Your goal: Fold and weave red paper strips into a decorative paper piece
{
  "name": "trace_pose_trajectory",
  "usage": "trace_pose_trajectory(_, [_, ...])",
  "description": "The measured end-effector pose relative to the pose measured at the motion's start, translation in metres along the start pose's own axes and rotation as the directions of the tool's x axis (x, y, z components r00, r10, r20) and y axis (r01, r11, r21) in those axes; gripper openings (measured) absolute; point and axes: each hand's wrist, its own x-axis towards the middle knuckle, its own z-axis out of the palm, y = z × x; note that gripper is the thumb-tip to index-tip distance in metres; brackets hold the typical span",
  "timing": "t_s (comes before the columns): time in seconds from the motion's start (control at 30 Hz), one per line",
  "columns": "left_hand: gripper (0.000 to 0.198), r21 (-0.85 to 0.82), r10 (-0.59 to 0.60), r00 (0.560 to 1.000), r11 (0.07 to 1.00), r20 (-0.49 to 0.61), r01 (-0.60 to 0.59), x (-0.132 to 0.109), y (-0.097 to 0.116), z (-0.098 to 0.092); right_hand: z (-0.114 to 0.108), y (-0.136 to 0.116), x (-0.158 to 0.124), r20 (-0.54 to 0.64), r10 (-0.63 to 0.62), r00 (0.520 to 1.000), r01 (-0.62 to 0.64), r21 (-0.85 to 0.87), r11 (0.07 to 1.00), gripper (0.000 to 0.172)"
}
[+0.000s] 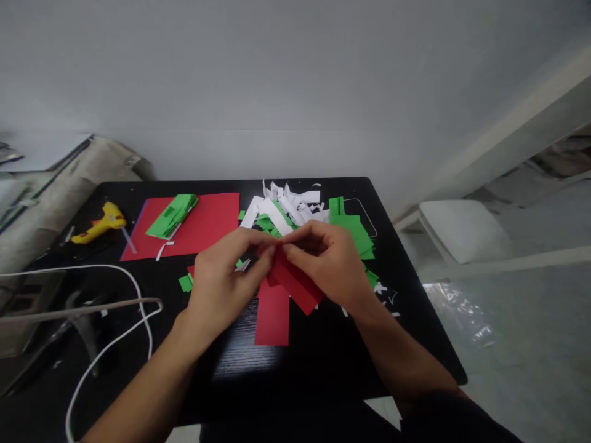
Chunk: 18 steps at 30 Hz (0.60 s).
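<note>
Head view: red strip [302, 284] partly hidden up top; my left hand [225, 271] and right hand [333, 257], nearly closed, pinch it.

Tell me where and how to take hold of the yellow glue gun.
Grip the handle, probably best from the left: the yellow glue gun lies on its side with that end pointing left, while the glue stick juts from the body over the red sheet. The left hand is nearer but is busy with red paper.
</note>
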Motion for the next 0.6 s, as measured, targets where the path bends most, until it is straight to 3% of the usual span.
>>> trace_pose_trajectory(0.4, [0.008,-0.094,-0.071,0.997,0.993,-0.044,0.066,-0.0041,-0.0005,0.003,-0.0016,0.0,0.0015,0.02,0.019,1.0,-0.021,0.093,0.995,0.002])
trace_pose_trajectory(0.6, [0.009,-0.07,-0.064,0.998,0.995,0.01,0.064,-0.0022,-0.0007,-0.001,-0.0012,-0.0011,0.0006,0.009,0.004,1.0,-0.004,0.048,0.999,0.004])
